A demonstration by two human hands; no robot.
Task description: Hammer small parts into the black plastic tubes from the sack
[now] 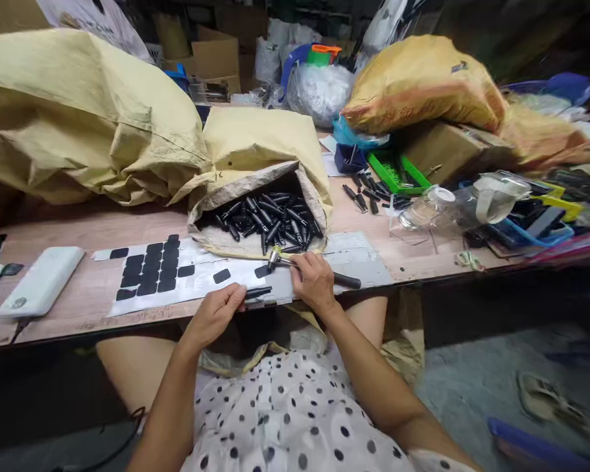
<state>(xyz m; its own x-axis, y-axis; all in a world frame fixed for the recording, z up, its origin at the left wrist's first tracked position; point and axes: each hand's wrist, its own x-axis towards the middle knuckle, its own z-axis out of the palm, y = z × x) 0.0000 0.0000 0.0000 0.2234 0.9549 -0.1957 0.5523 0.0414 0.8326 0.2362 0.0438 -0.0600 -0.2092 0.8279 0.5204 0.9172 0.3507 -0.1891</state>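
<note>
My left hand (219, 313) is closed on a thin black rod-shaped part (256, 292) at the table's front edge. My right hand (313, 280) grips a small hammer (275, 259) whose metal head rests near a black pad on the white sheet; its black handle end (347, 282) sticks out to the right. A white sheet (142, 295) carries several black adhesive pads (152, 269). Just behind my hands, an open sack (255, 177) lies on its side, holding several black cylindrical parts (268, 219).
A large yellow sack (78, 111) fills the left back. A white power bank (42, 280) lies at left. Green tray (398, 174), loose black parts (364, 196), clear plastic bags (452, 203) and boxes crowd the right. An orange sack (423, 82) sits behind.
</note>
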